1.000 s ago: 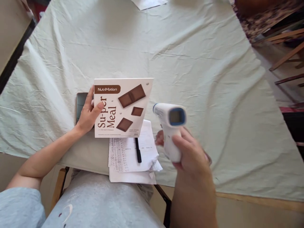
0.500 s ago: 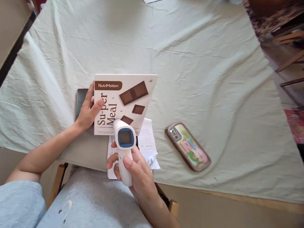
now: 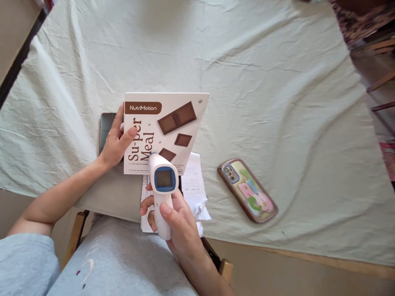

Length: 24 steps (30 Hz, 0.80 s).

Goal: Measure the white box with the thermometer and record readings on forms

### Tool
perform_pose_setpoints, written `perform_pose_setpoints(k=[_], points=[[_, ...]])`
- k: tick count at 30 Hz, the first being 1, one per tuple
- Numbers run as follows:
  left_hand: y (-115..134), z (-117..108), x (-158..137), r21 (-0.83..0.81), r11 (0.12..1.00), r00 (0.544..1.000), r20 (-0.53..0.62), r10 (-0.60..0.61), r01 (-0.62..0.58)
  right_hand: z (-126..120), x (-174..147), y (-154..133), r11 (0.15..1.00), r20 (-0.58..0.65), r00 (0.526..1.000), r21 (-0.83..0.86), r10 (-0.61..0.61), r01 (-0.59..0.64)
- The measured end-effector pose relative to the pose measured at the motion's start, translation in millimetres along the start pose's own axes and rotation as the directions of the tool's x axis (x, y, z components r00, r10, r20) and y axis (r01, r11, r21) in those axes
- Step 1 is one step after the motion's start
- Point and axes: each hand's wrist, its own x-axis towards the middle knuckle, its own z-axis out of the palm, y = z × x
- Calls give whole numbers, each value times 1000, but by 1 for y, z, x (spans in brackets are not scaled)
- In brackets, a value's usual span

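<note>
My left hand [image 3: 115,144] grips the left edge of a white box [image 3: 173,96] printed "NutriMotion Su-per Meal" with brown chocolate pieces; the thumb lies across its front. In my right hand [image 3: 182,222] is a white infrared thermometer [image 3: 163,209], fingers wrapped round its handle. Its blue-framed screen [image 3: 164,179] faces me and looks dark, with no reading I can make out. The thermometer's nose points at the lower part of the box's front; whether they touch I cannot tell.
A dark phone-like device [image 3: 107,128] lies partly hidden behind my left hand. Papers [image 3: 194,181] lie under the box near the table edge. To the right rests a phone in a decorated case [image 3: 248,191]. A pale wrinkled cloth [image 3: 262,82] covers the table.
The view has shifted slightly, so the box and the phone on the right appear a little further right. Both hands keep the same grips, and the thermometer stays pointed at the box.
</note>
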Motion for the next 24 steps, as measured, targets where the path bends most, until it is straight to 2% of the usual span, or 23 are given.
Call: perform_pose_setpoints(k=[24], points=[[1,-1,1,14,999,999,21,37,-38,-2,-2,1,999,-11,999,30,-30,31]])
